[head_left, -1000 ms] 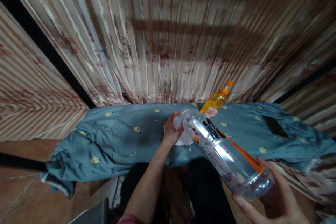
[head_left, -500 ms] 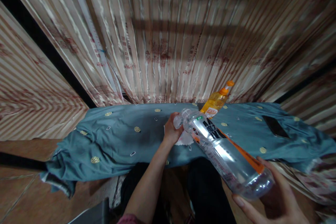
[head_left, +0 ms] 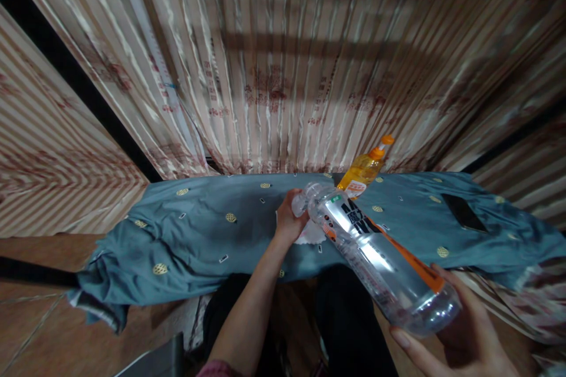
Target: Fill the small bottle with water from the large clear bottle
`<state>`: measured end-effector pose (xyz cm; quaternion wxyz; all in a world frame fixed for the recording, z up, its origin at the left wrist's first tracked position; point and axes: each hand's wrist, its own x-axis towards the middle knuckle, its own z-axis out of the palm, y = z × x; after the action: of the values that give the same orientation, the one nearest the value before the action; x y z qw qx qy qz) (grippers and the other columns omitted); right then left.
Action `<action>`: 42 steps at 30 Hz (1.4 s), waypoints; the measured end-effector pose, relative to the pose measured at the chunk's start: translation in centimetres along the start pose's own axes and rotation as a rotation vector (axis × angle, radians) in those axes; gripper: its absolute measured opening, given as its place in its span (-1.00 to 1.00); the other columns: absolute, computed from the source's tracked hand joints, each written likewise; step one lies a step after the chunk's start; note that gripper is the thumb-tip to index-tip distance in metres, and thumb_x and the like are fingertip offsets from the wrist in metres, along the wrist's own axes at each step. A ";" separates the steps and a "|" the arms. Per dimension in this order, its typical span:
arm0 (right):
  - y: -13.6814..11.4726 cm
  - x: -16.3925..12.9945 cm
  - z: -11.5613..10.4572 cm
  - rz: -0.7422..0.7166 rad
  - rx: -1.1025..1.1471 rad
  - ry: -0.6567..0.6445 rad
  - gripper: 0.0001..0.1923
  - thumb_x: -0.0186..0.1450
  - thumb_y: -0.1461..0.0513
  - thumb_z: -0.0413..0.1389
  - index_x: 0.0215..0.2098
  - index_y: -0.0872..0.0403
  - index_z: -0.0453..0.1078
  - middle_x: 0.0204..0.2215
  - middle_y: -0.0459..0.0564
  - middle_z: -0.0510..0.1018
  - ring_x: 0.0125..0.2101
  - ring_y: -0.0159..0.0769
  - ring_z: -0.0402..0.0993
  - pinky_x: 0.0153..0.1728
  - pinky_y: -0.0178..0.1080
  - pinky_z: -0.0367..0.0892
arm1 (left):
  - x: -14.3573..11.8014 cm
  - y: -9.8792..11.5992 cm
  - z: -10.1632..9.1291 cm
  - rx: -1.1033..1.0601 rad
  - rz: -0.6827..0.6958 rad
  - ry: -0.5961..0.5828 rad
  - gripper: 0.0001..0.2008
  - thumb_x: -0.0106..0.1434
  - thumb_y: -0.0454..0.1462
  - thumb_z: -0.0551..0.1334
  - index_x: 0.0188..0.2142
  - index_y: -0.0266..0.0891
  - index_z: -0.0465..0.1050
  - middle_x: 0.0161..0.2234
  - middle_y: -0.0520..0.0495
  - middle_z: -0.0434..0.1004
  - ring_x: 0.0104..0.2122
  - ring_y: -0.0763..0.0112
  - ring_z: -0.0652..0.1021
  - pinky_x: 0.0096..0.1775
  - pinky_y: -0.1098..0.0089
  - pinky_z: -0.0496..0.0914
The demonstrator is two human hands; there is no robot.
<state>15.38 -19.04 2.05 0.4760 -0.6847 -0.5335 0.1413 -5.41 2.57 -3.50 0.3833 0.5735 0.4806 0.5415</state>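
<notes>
A large clear plastic bottle (head_left: 375, 253) with a silver and orange label lies slanted in the air, its base toward me on the right and its neck toward my left hand. My right hand (head_left: 469, 330) grips the base, thumb below and fingers along the far side. At the neck end, my left hand (head_left: 290, 221) is closed around a clear rounded piece (head_left: 300, 204); whether it belongs to the bottle or is a small separate cup I cannot tell. Under that hand a white piece of paper or cloth (head_left: 312, 234), partly hidden, rests on the patterned blue-green sheet (head_left: 198, 235).
Behind the bottle stands a yellow pump bottle (head_left: 360, 174) with an orange top. A dark phone (head_left: 463, 212) lies flat at the right. A pleated curtain (head_left: 274, 70) closes off the back, and black poles (head_left: 79, 65) run at the sides. My knees are below the front edge.
</notes>
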 end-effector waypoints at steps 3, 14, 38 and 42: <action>0.1 0.0 0.0 -0.011 -0.005 0.006 0.00 0.05 0.02 0.39 0.37 0.04 0.13 0.14 0.15 0.47 -0.02 0.04 0.56 -0.13 -0.10 0.58 | 0.0 0.1 0.0 0.003 -0.001 -0.007 -0.55 0.04 -0.32 0.38 -0.04 -0.20 0.41 -0.04 -0.12 0.61 -0.04 0.18 0.60 0.07 0.23 0.43; 0.5 0.0 -0.1 -0.055 -0.018 -0.003 -0.01 0.05 0.03 0.40 0.36 0.03 0.15 0.14 0.15 0.47 -0.05 -0.01 0.59 -0.16 -0.15 0.58 | 0.1 0.4 0.0 -0.002 -0.004 0.001 -0.55 0.02 -0.35 0.37 -0.05 -0.22 0.43 -0.05 -0.12 0.62 -0.05 0.20 0.60 0.06 0.23 0.43; 1.1 -0.6 0.5 0.020 0.113 0.008 0.06 -0.01 0.06 0.42 0.38 -0.04 0.11 0.28 0.18 0.32 -0.03 -0.03 0.57 -0.10 -0.18 0.51 | 0.1 0.2 0.1 -0.016 0.014 0.023 -0.57 0.02 -0.33 0.40 -0.07 -0.20 0.44 -0.09 -0.10 0.62 -0.09 0.21 0.61 0.03 0.24 0.46; 1.7 -0.4 0.1 0.012 0.118 -0.010 0.05 0.01 0.08 0.42 0.39 -0.05 0.11 0.29 0.18 0.31 -0.01 -0.04 0.57 -0.08 -0.19 0.49 | 0.1 0.1 0.1 -0.012 -0.003 0.020 -0.54 0.01 -0.34 0.40 -0.06 -0.20 0.43 -0.06 -0.11 0.61 -0.06 0.19 0.60 0.06 0.22 0.44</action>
<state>16.11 -19.33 0.52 0.5119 -0.6581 -0.5224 0.1790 -5.27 2.67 -3.38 0.3827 0.5651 0.4818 0.5496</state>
